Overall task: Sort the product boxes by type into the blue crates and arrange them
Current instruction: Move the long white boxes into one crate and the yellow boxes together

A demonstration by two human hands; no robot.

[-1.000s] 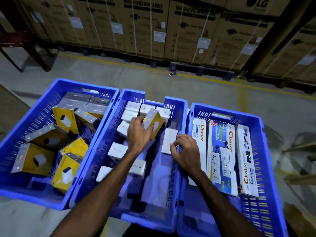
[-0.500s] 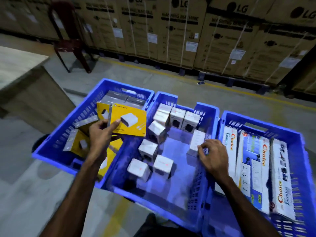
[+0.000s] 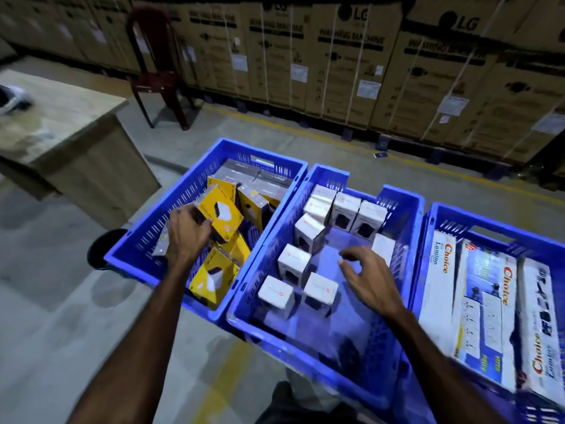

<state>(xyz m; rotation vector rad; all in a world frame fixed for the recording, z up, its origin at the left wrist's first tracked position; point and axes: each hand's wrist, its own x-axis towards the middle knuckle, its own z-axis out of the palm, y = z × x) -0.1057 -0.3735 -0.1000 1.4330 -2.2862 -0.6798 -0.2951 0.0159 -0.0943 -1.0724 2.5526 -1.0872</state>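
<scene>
Three blue crates stand side by side. The left crate (image 3: pixel 146 240) holds several yellow boxes. My left hand (image 3: pixel 186 232) grips one yellow box (image 3: pixel 224 217) inside it, tilted. The middle crate (image 3: pixel 308 356) holds several small white boxes (image 3: pixel 293 261), some in a row at its far end. My right hand (image 3: pixel 371 278) hovers over the middle crate's floor with fingers loosely spread, holding nothing. A white box (image 3: pixel 383 247) leans on the crate wall just beyond its fingers. The right crate (image 3: pixel 434 218) holds long "Choice" extension-board boxes (image 3: pixel 489 307) lying side by side.
A wooden table (image 3: pixel 64 130) stands to the left, a dark red chair (image 3: pixel 156 68) behind it. Tall LG washing-machine cartons (image 3: pixel 351 56) line the back along a yellow floor line. A dark round object (image 3: pixel 101 252) sits on the floor by the left crate.
My left hand has carried the yellow box from the middle crate over into the left crate and lowered it. My right hand has let go of the white box by the wall and drawn back.
</scene>
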